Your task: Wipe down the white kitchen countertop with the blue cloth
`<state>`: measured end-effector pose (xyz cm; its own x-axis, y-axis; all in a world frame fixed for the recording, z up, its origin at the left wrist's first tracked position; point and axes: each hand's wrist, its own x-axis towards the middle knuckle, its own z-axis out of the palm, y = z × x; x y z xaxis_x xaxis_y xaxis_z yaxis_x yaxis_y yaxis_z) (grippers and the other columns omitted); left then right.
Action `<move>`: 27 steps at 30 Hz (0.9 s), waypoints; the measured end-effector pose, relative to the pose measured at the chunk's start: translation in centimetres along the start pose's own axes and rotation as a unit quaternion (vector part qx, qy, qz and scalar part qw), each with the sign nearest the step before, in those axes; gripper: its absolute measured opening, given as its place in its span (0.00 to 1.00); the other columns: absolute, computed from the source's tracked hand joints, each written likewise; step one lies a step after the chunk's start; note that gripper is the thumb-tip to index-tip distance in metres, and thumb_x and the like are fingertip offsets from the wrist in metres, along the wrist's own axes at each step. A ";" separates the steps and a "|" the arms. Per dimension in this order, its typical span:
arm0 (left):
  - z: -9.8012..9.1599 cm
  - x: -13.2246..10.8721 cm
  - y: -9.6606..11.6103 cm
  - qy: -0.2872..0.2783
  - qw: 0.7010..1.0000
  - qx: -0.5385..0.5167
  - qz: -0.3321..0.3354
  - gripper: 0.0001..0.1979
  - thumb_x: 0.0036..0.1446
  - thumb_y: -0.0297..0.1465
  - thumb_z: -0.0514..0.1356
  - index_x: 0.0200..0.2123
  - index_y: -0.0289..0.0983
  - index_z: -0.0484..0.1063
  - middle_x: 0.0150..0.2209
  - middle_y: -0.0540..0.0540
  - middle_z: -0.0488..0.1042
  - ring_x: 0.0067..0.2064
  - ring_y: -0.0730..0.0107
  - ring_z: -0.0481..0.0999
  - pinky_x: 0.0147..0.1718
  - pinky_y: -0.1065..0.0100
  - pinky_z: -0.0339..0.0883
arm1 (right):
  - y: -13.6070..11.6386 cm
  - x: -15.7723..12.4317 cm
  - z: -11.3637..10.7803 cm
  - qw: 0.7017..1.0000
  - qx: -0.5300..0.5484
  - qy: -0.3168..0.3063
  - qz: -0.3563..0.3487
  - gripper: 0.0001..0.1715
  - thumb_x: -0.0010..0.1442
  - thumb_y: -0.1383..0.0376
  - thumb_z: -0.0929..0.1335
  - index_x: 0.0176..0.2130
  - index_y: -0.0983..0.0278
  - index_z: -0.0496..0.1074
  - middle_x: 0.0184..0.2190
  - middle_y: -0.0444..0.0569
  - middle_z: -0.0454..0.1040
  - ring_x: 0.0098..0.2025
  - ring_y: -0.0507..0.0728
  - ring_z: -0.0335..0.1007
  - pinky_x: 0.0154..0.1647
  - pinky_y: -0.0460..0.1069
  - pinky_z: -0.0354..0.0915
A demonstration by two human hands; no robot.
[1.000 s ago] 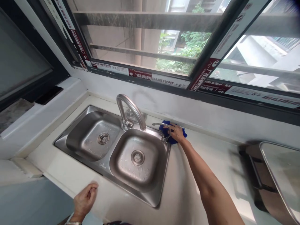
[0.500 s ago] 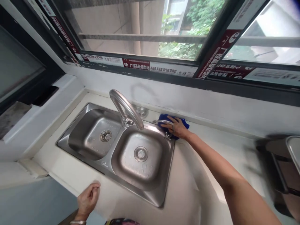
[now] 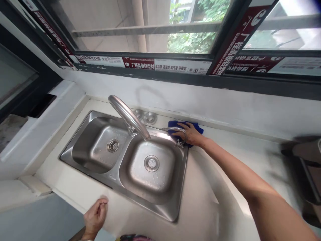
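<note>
My right hand [image 3: 192, 134] presses a blue cloth [image 3: 198, 128] against the counter at the sink's back right corner. Its fingers reach over the cloth, behind a thin curved tap [image 3: 173, 128]. Below and to its left is the double-bowl steel sink [image 3: 125, 187], with drops of water in both bowls. A large gooseneck faucet [image 3: 127, 115] rises between the bowls. My left hand [image 3: 95, 214] is curled into a loose fist at the counter's front edge, apart from the sink, and I see nothing in it.
Two clear round objects [image 3: 149, 117] sit behind the large faucet. A dark rack-like object [image 3: 306, 170], partly blurred, stands on the counter [image 3: 200, 180] at right. The white wall [image 3: 188, 95] and window frame [image 3: 175, 75] run along the back. A dark flat object [image 3: 45, 105] lies on the left ledge.
The camera view has shifted slightly. My right hand stays on the blue cloth beside the small tap with little movement. My left hand keeps its fist in nearly the same place.
</note>
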<state>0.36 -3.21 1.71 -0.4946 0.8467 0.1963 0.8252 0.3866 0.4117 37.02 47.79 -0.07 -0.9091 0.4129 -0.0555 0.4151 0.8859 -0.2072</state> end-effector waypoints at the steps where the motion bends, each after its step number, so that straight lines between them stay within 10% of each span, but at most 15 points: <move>1: 0.0 0.0 0.0 -0.001 1.000 0.001 -0.004 0.12 0.60 0.34 0.55 0.31 0.41 0.78 0.16 0.56 0.70 0.14 0.78 0.65 0.17 0.76 0.61 | 0.0 0.1 -0.2 1.000 -0.005 -0.013 -0.013 0.39 0.57 0.74 0.65 0.62 0.45 0.69 0.68 0.39 0.61 0.73 0.69 0.42 0.69 0.73 0.45; 14: -0.1 -0.1 -0.3 0.002 1.000 -0.001 0.019 0.11 0.61 0.33 0.55 0.32 0.41 0.78 0.18 0.56 0.74 0.14 0.78 0.66 0.17 0.76 0.61 | -0.7 -2.7 -1.0 1.000 -0.030 0.006 -0.001 0.30 0.64 0.74 0.60 0.57 0.51 0.75 0.67 0.37 0.62 0.73 0.68 0.43 0.71 0.72 0.45; 27: 0.7 -0.2 -0.4 0.048 0.998 -0.039 0.033 0.11 0.61 0.32 0.56 0.31 0.41 0.78 0.25 0.54 0.80 0.16 0.80 0.69 0.20 0.78 0.64 | -5.9 -6.1 0.4 0.971 -0.106 0.074 0.202 0.26 0.65 0.60 0.61 0.59 0.57 0.71 0.69 0.50 0.60 0.66 0.75 0.51 0.57 0.75 0.59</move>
<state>0.30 -3.28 0.92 -0.4666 0.8289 0.3087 0.8352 0.2980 0.4622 40.12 40.01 1.10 -0.6626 0.7471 0.0532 0.7484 0.6631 0.0090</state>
